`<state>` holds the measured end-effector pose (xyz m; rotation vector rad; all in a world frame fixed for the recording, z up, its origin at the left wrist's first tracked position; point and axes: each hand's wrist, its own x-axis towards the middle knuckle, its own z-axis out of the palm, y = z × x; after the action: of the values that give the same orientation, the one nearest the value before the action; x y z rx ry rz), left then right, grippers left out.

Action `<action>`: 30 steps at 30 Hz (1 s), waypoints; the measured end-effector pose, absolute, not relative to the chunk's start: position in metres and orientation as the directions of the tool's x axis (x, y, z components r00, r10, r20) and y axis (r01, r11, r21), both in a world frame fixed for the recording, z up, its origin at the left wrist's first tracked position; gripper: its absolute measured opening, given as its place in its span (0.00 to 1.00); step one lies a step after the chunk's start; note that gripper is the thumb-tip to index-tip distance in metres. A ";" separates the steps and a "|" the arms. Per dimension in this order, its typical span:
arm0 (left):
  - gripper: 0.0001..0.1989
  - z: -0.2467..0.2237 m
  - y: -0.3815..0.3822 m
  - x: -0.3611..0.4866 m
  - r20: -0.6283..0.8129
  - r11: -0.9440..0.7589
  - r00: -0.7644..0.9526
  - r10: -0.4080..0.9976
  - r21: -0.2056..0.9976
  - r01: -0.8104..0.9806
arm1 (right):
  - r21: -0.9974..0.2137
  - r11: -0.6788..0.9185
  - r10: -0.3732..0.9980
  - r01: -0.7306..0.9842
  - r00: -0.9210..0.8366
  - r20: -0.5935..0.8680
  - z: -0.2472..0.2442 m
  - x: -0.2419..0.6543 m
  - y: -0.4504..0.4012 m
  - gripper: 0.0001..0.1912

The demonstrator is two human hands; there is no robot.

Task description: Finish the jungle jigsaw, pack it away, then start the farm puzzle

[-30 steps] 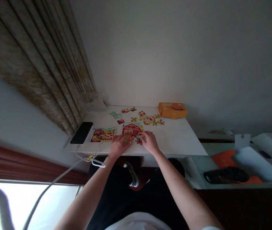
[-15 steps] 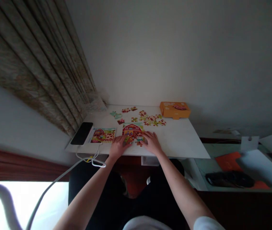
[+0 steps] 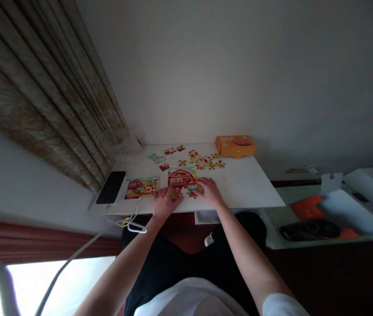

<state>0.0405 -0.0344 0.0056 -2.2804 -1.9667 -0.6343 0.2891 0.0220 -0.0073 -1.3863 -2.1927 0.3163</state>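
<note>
Head view, looking down on a partly assembled cardboard jigsaw puzzle (image 3: 181, 179) with a red barn scene, near the front edge of a smooth white tabletop (image 3: 245, 186). Left hand (image 3: 167, 202): fingers slightly spread and curved, tips on the puzzle's lower left. Right hand (image 3: 210, 192): fingers curved, tips on interlocking pieces at the puzzle's lower right. Grip of both hands not resolvable at this scale: no closed pinch on any piece discernible, but none ruled out. Loose knobbed pieces (image 3: 206, 161) in an irregular cluster beyond the puzzle; further separate pieces (image 3: 169, 151) in small groups to the far left of that cluster. Flat printed reference card (image 3: 141, 187) with a farm picture just left of the left hand, beside a black glass-fronted smartphone (image 3: 110, 187) lying flat at the table's left end. Rectangular orange box (image 3: 235, 146) on the far edge, near a plain matte wall (image 3: 206, 66). Thin white cable (image 3: 130, 219) looped over the front edge. Pleated, mottled curtain (image 3: 41, 87) at left; flat orange folder (image 3: 307, 207) on a lower surface at right.
</note>
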 end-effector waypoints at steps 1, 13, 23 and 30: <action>0.21 0.007 -0.035 0.042 0.344 -0.179 0.098 0.934 0.214 0.960 | -0.455 0.448 0.891 0.770 -0.339 0.303 -0.007 0.289 0.022 0.18; 0.29 0.014 -0.048 0.096 0.341 0.056 -0.145 0.929 0.259 0.964 | -0.448 0.449 0.891 0.773 -0.352 0.286 -0.006 0.289 0.022 0.19; 0.24 0.023 -0.048 0.046 0.258 -0.305 0.229 0.939 0.313 0.899 | -0.450 0.466 0.882 0.761 -0.364 0.299 -0.004 0.290 0.021 0.19; 0.26 0.019 -0.014 0.021 0.203 -0.616 0.587 0.783 0.376 0.692 | -0.442 0.456 0.886 0.772 -0.349 0.306 -0.007 0.290 0.023 0.19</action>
<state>0.0206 -0.0140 0.0193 -3.0230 -1.4354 -0.6063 0.2899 0.0231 -0.0074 -1.3824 -2.2075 0.2999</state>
